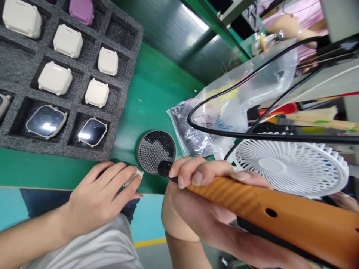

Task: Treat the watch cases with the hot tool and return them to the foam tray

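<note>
My right hand (202, 194) is wrapped round an orange power screwdriver (280, 213), its dark tip (165, 169) pointing left. My left hand (103, 190) rests at the green bench's front edge, fingers closed over a small white case (137, 175) that is mostly hidden beneath them. The screwdriver tip sits just right of that case and at the lower rim of a round dark screw dish (156, 150). A grey foam tray (123, 97) at the upper left holds several white cases, one purple case (81, 10) and two cases showing glossy screens.
A small white fan (291, 164) lies right of my hand. Behind it lie a clear plastic bag (224, 112) and looping black cables (252, 136). Another person in a pink top (294, 18) is at the far upper right. The floor shows below the bench edge.
</note>
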`<state>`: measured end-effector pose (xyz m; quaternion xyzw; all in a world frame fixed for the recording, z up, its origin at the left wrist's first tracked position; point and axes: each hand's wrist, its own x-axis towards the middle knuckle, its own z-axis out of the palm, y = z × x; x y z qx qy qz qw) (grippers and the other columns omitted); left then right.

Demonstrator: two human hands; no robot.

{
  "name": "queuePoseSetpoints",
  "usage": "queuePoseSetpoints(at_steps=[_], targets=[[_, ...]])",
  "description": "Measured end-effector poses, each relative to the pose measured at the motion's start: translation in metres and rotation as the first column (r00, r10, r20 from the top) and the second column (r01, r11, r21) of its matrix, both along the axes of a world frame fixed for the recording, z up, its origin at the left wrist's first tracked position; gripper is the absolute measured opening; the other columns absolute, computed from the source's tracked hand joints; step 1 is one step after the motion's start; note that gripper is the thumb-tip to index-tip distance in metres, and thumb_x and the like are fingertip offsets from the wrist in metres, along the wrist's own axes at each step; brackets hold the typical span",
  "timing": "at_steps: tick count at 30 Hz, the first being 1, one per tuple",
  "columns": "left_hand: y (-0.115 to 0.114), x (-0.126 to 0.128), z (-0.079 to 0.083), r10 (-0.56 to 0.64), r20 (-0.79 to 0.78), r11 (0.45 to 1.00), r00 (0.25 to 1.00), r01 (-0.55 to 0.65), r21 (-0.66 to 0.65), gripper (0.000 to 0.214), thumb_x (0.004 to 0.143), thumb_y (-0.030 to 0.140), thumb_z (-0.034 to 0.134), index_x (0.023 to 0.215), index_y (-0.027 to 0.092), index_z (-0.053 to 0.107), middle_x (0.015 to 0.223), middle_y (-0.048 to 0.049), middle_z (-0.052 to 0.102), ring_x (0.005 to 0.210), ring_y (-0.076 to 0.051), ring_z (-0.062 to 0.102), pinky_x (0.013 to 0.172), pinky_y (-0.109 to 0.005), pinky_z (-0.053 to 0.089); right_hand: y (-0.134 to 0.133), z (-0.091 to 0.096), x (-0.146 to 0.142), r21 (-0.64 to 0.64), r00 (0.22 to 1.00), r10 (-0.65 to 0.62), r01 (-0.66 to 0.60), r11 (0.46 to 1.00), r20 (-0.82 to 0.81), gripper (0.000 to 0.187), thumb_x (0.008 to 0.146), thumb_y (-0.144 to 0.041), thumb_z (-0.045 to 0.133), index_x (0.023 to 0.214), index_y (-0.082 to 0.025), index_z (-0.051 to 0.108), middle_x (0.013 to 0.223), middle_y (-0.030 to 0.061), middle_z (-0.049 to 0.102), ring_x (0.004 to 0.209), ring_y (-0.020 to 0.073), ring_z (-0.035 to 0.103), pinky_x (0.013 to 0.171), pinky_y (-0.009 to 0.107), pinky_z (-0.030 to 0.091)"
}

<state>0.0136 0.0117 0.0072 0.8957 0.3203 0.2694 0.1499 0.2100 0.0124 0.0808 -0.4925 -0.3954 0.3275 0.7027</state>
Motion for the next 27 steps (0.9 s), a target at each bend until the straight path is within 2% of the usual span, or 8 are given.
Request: queuePoseSetpoints(at_steps=[3,6,13,18,24,27], targets=[[-0.0001,-0.0030,0.0004,-0.061,-0.019,0.998,0.998,0.061,-0.035,0.032,0.101,0.032,0.066,0.129,0.016,0.072,0.144,-0.0069,0.068,0.127,-0.029,0.064,0.106,-0.049,0.047,0.0014,-0.0025,-0.0016,-0.052,0.999,0.041,-0.041,0.998,0.003,0.042,0.093,-0.067,0.061,0.111,-0.029,0.066,0.083,-0.0025,0.061,0.067,0.0184,0.060,0.064,0.042,0.055],[-0.0012,-0.0077,-0.0008,-0.107,-0.022,0.992,0.994,0.106,-0.062,0.036,0.102,0.023,0.059,0.135,0.017,0.069,0.153,-0.0063,0.061,0.134,-0.030,0.060,0.108,-0.050,0.045,-0.0001,-0.0033,-0.0034,-0.067,0.999,0.023,-0.022,0.998,0.023,0.043,0.093,-0.067,0.061,0.112,-0.030,0.066,0.084,-0.0015,0.061,0.068,0.0183,0.059,0.065,0.042,0.056],[-0.0027,-0.0073,-0.0043,-0.041,-0.002,0.999,0.999,0.041,-0.036,0.032,0.100,0.029,0.068,0.131,0.019,0.072,0.144,-0.0050,0.068,0.124,-0.028,0.066,0.106,-0.048,0.048,0.0012,-0.0031,-0.0099,-0.072,0.995,-0.042,0.049,0.996,0.085,0.045,0.097,-0.069,0.051,0.113,-0.029,0.064,0.082,-0.0003,0.060,0.065,0.0170,0.054,0.059,0.039,0.056],[-0.0029,-0.0060,-0.0050,-0.035,0.009,0.998,0.999,0.035,-0.051,0.032,0.100,0.029,0.067,0.130,0.018,0.072,0.141,-0.0062,0.070,0.123,-0.028,0.065,0.106,-0.048,0.047,0.0012,-0.0039,-0.0089,-0.049,0.999,-0.033,0.035,0.998,0.036,0.043,0.093,-0.066,0.062,0.110,-0.027,0.066,0.082,-0.0021,0.062,0.066,0.0161,0.057,0.061,0.039,0.055],[-0.0029,-0.0067,-0.0044,-0.071,0.019,0.994,0.997,0.072,-0.085,0.039,0.098,0.013,0.053,0.132,0.016,0.071,0.148,-0.0082,0.065,0.129,-0.030,0.062,0.107,-0.050,0.044,0.0036,-0.0043,-0.0094,-0.037,0.999,-0.030,0.032,0.999,0.043,0.042,0.092,-0.066,0.063,0.109,-0.028,0.068,0.081,-0.0026,0.062,0.063,0.0163,0.058,0.058,0.040,0.055],[-0.0038,-0.0070,-0.0052,-0.063,0.031,0.994,0.998,0.065,-0.085,0.040,0.096,0.011,0.054,0.132,0.016,0.071,0.145,-0.0083,0.067,0.126,-0.030,0.063,0.107,-0.050,0.045,0.0051,-0.0028,-0.0104,-0.045,0.999,-0.023,0.025,0.999,0.044,0.041,0.092,-0.067,0.063,0.109,-0.030,0.068,0.080,-0.0027,0.061,0.064,0.0157,0.057,0.059,0.038,0.055]])
